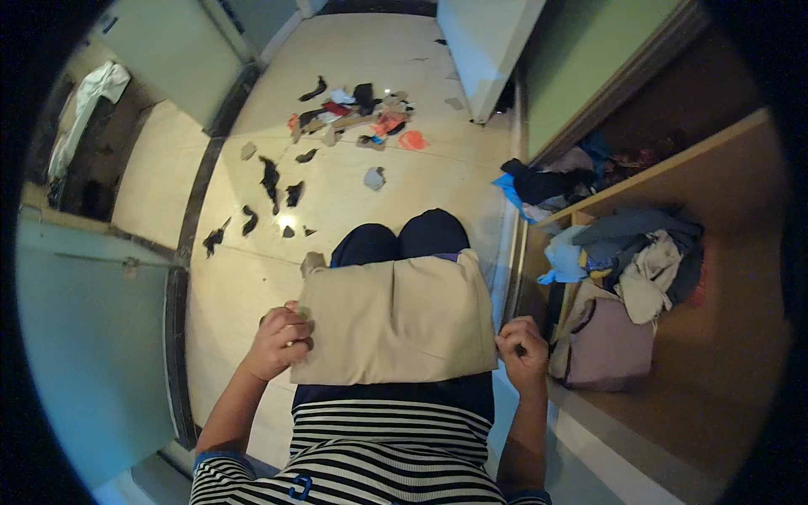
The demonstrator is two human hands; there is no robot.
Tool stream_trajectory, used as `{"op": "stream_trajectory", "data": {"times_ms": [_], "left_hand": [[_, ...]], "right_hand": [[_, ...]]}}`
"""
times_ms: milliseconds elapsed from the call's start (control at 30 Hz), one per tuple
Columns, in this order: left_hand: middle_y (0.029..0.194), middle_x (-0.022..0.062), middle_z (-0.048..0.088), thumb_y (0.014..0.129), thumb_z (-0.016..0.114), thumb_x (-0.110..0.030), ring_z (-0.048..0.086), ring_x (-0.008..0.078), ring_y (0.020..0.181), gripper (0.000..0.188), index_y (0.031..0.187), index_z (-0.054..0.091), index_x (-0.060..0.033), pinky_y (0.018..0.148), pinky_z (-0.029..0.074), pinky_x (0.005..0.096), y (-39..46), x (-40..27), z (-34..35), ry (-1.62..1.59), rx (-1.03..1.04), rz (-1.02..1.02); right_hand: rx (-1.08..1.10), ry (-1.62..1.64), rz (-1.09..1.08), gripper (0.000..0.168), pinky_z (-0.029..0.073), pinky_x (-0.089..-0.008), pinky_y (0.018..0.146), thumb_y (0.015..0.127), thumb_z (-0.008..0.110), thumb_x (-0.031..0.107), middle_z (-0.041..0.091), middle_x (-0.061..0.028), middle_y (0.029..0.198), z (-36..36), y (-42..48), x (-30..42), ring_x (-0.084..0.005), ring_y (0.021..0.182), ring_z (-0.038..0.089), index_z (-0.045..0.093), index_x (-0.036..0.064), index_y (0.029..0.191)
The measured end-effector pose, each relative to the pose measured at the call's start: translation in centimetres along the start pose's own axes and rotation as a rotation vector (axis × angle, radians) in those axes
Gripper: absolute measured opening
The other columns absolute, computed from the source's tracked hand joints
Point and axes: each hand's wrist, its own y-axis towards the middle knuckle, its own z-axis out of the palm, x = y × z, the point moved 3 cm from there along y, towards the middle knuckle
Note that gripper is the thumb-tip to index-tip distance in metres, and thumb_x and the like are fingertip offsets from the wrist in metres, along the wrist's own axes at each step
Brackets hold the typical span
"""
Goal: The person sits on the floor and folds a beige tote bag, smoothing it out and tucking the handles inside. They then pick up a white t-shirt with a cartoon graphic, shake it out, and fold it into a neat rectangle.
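A beige folded cloth garment (394,322) lies across my lap, over dark trousers, with a crease down its upper middle. At its left edge my left hand (282,339) has curled fingers pinching the fabric. My right hand (522,347) holds the right edge between thumb and fingers, the other fingers curled. A bit of purple shows at the garment's upper right edge, and a small beige bunch (312,264) sticks out at its upper left corner.
Scattered dark, orange and grey cloth pieces (360,117) lie on the pale tiled floor ahead. To the right, an open wooden cabinet (713,366) holds heaped clothes (637,252) and a pinkish fabric item (609,347). A white door (486,50) stands ajar; frosted panels (95,341) are at left.
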Motion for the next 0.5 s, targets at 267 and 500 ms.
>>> {"op": "stream_trajectory", "data": {"times_ms": [267, 500], "left_hand": [[0.097, 0.0089, 0.053, 0.073, 0.048, 0.003, 0.051, 0.0216, 0.093, 0.011, 0.078, 0.050, -0.0063, 0.082, 0.039, 0.0318, -8.4, -0.6, 0.3, -0.398, -0.282, -0.924], [0.083, 0.0012, 0.054, 0.088, 0.051, -0.021, 0.052, 0.0112, 0.077, 0.018, 0.089, 0.053, -0.0032, 0.073, 0.040, 0.0236, -7.3, 1.0, 3.2, -0.823, -0.551, -1.443]], "right_hand": [[-0.058, 0.301, 0.334, 0.006, 0.042, -0.0235, 0.064, 0.076, 0.059, 0.006, 0.053, -0.0032, 0.076, 2.3, 1.0, -0.4, -0.0102, 0.067, 0.050, 0.055, 0.002, 0.078], [0.152, -0.152, 0.201, 0.020, 0.047, -0.0296, 0.058, 0.072, 0.065, 0.011, 0.057, -0.0096, 0.081, 7.9, 8.1, 2.6, -0.0208, 0.067, 0.057, 0.060, 0.003, 0.089]]}}
